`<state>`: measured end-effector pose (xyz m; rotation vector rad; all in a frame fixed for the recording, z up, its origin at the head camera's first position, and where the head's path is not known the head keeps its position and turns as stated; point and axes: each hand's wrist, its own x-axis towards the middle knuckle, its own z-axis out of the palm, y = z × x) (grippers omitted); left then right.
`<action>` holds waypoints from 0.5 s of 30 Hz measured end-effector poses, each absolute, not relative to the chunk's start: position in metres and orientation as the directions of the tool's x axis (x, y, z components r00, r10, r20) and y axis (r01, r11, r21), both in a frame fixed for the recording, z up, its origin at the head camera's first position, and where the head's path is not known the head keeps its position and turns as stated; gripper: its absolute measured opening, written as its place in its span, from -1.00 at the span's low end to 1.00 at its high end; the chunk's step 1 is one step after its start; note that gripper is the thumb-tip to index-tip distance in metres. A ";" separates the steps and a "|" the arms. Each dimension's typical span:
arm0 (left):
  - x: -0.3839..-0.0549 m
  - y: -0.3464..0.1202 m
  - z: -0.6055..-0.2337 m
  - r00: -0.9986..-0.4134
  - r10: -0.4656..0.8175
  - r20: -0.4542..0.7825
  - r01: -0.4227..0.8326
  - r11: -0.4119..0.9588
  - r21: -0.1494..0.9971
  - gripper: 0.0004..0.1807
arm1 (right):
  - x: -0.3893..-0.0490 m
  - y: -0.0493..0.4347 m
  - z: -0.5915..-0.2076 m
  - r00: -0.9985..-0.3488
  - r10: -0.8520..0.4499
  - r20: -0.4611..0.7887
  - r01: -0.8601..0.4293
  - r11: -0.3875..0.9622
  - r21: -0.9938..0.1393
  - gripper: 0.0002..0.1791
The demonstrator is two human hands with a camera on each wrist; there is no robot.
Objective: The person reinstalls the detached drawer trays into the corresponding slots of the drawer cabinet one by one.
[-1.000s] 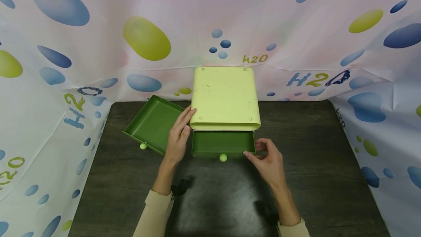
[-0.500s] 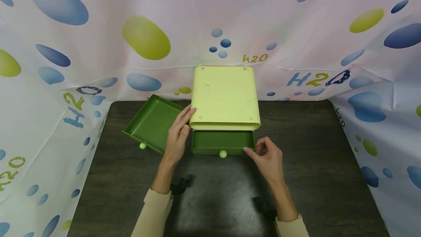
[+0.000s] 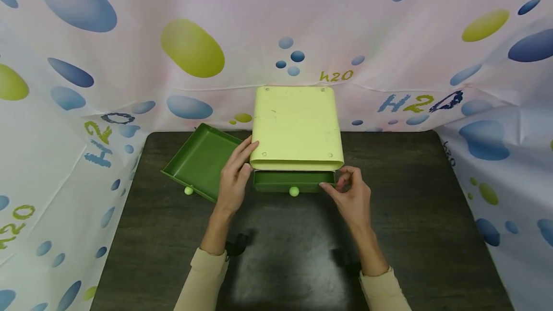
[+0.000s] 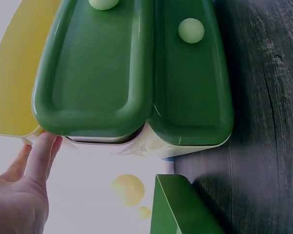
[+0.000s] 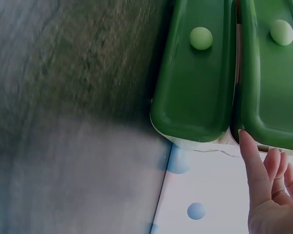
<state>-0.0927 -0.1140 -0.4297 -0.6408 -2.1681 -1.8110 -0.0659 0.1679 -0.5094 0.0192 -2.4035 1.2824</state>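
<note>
A pale yellow drawer cabinet stands at the back middle of the table. From its front a green drawer with a round light green knob sticks out a short way; its visible inside holds nothing. Below it, the left wrist view shows a second green drawer front flush in the cabinet, and a yellow open slot above. My left hand rests on the cabinet's left side with fairly straight fingers. With thumb and fingers my right hand pinches the right front corner of the protruding drawer.
A loose green drawer lies slanted on the dark wooden table, left of the cabinet and partly behind the left hand. A patterned white curtain hangs close behind the cabinet and along both sides.
The protruding drawer has slid back into the cabinet, showing less of its inside. My right hand has moved forward with it; the left hand has stayed on the cabinet's side.
</note>
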 end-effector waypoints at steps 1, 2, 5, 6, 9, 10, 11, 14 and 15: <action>-0.093 -0.114 -0.430 -0.874 0.174 0.454 0.477 0.132 0.869 -0.37 | -0.067 0.169 -0.509 -0.910 0.173 0.376 -0.214 0.582 -0.785 -0.39; -0.093 -0.114 -0.430 -0.875 0.172 0.452 0.475 0.132 0.870 -0.38 | -0.068 0.169 -0.509 -0.907 0.168 0.387 -0.222 0.589 -0.777 -0.38; -0.093 -0.114 -0.431 -0.877 0.168 0.450 0.472 0.125 0.873 -0.38 | -0.070 0.171 -0.509 -0.901 0.156 0.405 -0.241 0.598 -0.765 -0.36; -0.093 -0.113 -0.431 -0.878 0.166 0.449 0.470 0.121 0.874 -0.38 | -0.071 0.171 -0.509 -0.899 0.151 0.410 -0.246 0.601 -0.761 -0.35; -0.094 -0.113 -0.432 -0.879 0.162 0.449 0.469 0.114 0.876 -0.34 | -0.072 0.171 -0.509 -0.899 0.148 0.412 -0.245 0.608 -0.755 -0.34; -0.094 -0.113 -0.431 -0.879 0.161 0.450 0.469 0.113 0.876 -0.32 | -0.073 0.171 -0.509 -0.900 0.149 0.410 -0.243 0.610 -0.755 -0.34; -0.094 -0.113 -0.431 -0.879 0.160 0.450 0.469 0.112 0.876 -0.30 | -0.074 0.171 -0.509 -0.900 0.150 0.409 -0.239 0.614 -0.752 -0.34; -0.094 -0.113 -0.430 -0.878 0.160 0.452 0.471 0.118 0.874 -0.29 | -0.076 0.170 -0.507 -0.906 0.155 0.394 -0.221 0.620 -0.753 -0.37; -0.093 -0.113 -0.430 -0.878 0.160 0.450 0.470 0.120 0.874 -0.28 | -0.077 0.170 -0.507 -0.908 0.157 0.389 -0.213 0.626 -0.750 -0.38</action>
